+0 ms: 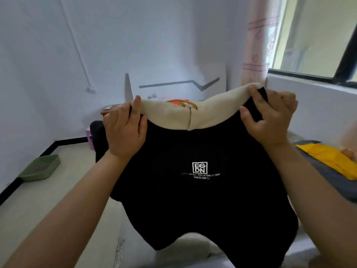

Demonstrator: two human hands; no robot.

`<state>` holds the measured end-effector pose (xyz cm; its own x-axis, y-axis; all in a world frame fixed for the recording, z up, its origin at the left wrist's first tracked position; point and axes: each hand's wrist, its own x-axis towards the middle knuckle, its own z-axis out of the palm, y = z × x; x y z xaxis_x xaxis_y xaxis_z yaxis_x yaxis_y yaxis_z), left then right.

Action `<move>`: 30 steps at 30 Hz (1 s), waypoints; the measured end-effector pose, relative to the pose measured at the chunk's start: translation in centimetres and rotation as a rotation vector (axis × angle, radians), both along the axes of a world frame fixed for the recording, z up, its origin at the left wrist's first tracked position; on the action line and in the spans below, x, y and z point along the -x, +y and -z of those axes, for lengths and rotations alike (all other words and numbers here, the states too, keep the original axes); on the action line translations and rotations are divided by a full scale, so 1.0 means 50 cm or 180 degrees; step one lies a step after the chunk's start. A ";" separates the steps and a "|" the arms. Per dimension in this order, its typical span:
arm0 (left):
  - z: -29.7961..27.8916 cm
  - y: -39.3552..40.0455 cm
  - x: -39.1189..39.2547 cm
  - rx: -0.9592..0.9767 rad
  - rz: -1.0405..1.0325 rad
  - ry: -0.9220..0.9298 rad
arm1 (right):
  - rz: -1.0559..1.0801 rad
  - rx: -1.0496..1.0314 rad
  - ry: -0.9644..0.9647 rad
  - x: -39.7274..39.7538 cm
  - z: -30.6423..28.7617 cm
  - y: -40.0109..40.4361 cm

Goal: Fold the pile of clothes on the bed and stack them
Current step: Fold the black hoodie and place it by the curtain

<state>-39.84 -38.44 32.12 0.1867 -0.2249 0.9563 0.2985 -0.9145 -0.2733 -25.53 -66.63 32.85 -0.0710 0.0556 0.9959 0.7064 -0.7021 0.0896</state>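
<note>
Black shirt (193, 171) hanging below both hands

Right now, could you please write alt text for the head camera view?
Left hand and right hand hold up a black top with a cream collar and white logo. A folded yellow garment lies on the bed at right.

shirt (193, 180) held up ctr | basin (39, 168) floor L | folded garment (328, 159) bed R

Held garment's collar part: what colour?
Cream collar, on a black garment; head view.
</note>
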 end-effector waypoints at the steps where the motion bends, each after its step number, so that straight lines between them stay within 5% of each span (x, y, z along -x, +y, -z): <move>1: -0.004 -0.002 0.001 -0.0019 0.0013 -0.0013 | 0.0010 0.0051 -0.0058 0.000 -0.006 -0.008; 10: 0.030 0.030 -0.119 0.0013 -0.0109 0.0422 | -0.0030 0.1096 0.0238 -0.153 0.040 0.000; 20: 0.369 0.183 -0.472 0.1228 -0.0944 0.2543 | -0.0184 0.2066 0.1661 -0.529 0.392 0.220; 23: 0.524 0.188 -0.514 0.1842 -0.1198 0.3320 | -0.0298 0.2559 0.2516 -0.568 0.565 0.257; 28: 0.766 0.133 -0.489 0.2549 -0.1623 0.5135 | 0.0086 0.4723 0.4872 -0.522 0.799 0.253; 30: 0.826 0.119 -0.481 0.3068 -0.1651 0.5397 | 0.0112 0.5051 0.5627 -0.508 0.850 0.249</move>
<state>-15.79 -32.50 -9.21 0.7179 0.5133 -0.4702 0.5469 -0.8338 -0.0753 -0.15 -54.16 -9.63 0.4804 0.5165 -0.7088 0.6740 -0.7345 -0.0784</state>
